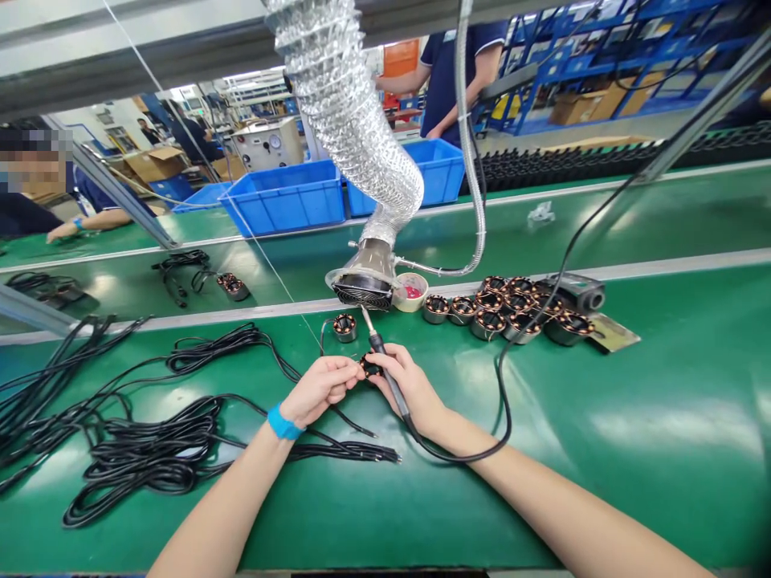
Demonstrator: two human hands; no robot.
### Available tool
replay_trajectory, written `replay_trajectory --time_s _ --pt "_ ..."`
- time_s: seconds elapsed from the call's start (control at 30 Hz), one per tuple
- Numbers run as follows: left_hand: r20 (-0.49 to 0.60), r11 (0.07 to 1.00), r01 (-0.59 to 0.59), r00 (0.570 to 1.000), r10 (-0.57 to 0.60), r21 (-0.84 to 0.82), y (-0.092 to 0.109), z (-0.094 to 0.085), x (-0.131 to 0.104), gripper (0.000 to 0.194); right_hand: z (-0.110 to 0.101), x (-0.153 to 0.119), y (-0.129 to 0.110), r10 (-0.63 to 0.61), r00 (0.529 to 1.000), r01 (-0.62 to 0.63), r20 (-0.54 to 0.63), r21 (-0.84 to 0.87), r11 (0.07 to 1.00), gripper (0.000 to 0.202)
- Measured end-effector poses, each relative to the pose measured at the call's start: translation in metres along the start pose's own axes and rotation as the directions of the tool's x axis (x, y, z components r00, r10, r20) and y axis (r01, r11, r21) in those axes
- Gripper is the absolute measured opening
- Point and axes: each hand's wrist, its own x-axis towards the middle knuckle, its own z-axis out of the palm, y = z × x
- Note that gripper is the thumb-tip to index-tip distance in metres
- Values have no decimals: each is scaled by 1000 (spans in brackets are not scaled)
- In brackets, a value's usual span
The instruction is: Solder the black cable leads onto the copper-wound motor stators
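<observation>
My right hand (415,387) is closed around a soldering iron (390,376), its tip pointing up and away under the fume hood. The same hand's fingers also steady a small motor stator (372,368) with copper windings. At the stator's left edge, my left hand (322,387), wearing a blue wristband (284,422), has its fingers pinched together; what lies between them is too small to make out. A thin pale strand (274,269) runs down from above toward this hand. Just beyond the hands another stator (344,327) sits on the green bench with a dark lead beside it.
Bundled black cables (162,441) cover the left of the bench. Several stators (489,323) cluster at right beside a grey metal housing (572,292). A fume hood (365,277) hangs ahead, near a small round tub (411,292). Blue bins (286,197) and co-workers are behind.
</observation>
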Motion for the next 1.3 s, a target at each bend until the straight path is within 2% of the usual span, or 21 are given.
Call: replay_trajectory --time_s 0.17,0.27,0.37,0.5,0.57,0.67,0.77,0.9,0.97,1.07,1.13,1.17,1.2,1.23,1.27,1.3 --pt "-111 975 -35 992 60 217 17 -13 -11 42 0 1 -3 23 999 -22 -33 27 999 33" --pt "-100 934 -125 981 167 334 29 -18 -19 40 -2 1 -5 41 999 -39 -31 50 998 32" --pt "-83 861 -207 958 276 464 38 -13 -28 40 -3 2 -6 51 999 -50 -20 49 998 32" --pt "-118 745 -134 954 275 654 47 -2 -40 44 -3 4 -5 47 998 -45 -40 52 998 31" --pt "-88 676 -111 964 252 728 50 3 -44 44 -2 5 -2 40 998 -37 -47 50 998 31" --pt "-21 653 -118 980 200 748 51 6 -44 44 0 4 2 37 998 -35 -46 37 999 32" --pt "96 590 -167 984 149 790 44 5 -39 39 2 3 4 43 998 -41 -53 24 999 32" --pt "260 451 -275 961 98 849 35 1 -34 27 3 2 5 49 997 -49 -60 15 999 31" --pt "290 488 -288 954 72 824 36 -2 -37 29 2 2 4 53 997 -53 -58 10 999 31" --pt "283 653 -267 955 84 709 49 -4 -44 36 1 3 3 53 997 -53 -63 -1 999 32" --pt "197 768 -295 955 221 569 62 3 -52 39 1 4 4 43 997 -43 -68 -8 999 32" --pt "112 811 -356 932 345 465 70 9 -57 39 1 4 4 39 997 -40 -68 -13 999 32" --pt "7 817 -462 872 490 344 78 17 -64 38 2 4 5 39 997 -41 -69 -21 999 32" --pt "-108 766 -600 767 633 231 87 28 -72 37 2 4 6 41 997 -43 -73 -31 999 32" --pt "-205 656 -743 628 751 129 98 39 -82 35 3 4 7 43 996 -46 -83 -41 998 32" --pt "-251 527 -847 497 831 66 108 51 -94 34 4 4 8 44 994 -49 -99 -52 997 31"
